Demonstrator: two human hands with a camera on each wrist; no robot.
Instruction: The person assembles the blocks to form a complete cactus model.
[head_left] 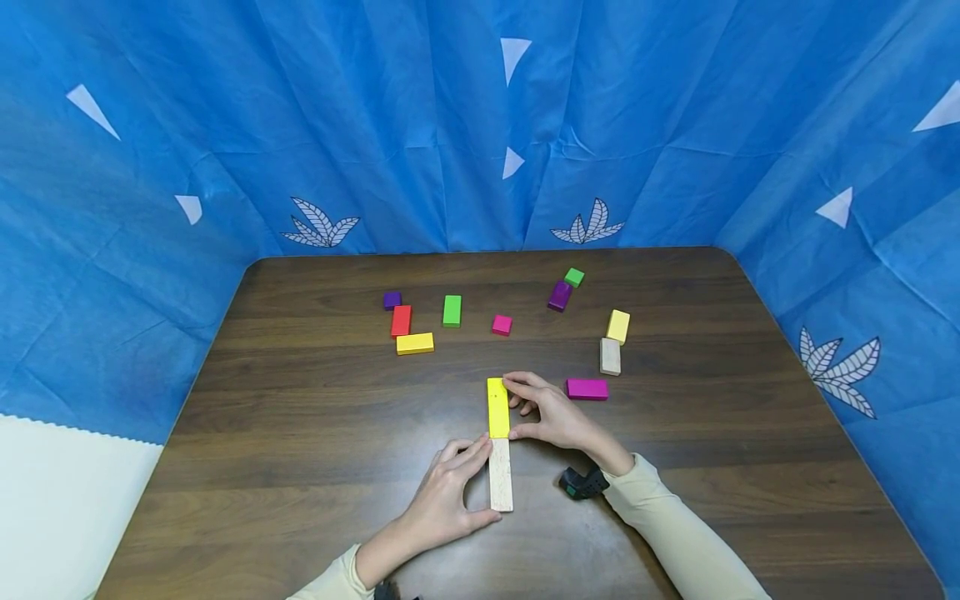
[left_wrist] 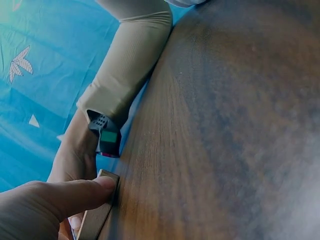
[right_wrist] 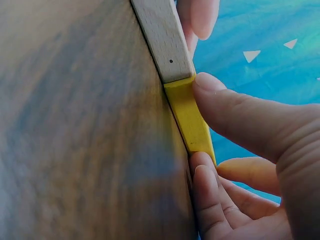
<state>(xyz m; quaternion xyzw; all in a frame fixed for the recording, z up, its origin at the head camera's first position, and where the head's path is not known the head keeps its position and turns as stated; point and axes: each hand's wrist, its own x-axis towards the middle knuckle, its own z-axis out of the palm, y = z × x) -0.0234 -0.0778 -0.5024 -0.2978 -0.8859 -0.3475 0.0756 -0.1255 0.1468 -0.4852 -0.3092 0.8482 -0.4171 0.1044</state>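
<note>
Left hand: holds the wood block lengthwise, thumb at its near end, fingertips at its far end by the joint. Right hand: holds the yellow block, thumb on its right side close to the joint, fingers at its far end. Wood block and yellow block: 2 pieces, lying on the brown table in front of the person, end to end in 1 line, ends touching, the yellow farther from the person; 1 dark dot marks the wood near the joint. Group of 3, beyond the line and to its left: blue block, red block and other yellow block, set close together, the red between. Singles, 3: green block, right of that group; pink block, beyond the line; magenta block, crosswise, near the right hand. Pair, far side: purple block and small green block, nearly corner to corner. Pair, right: pale yellow block and other wood block, close end to end. Right wrist: 1 black device at the cuff of a cream sleeve. Surround: blue curtain, printed with white triangles and leaves.
</note>
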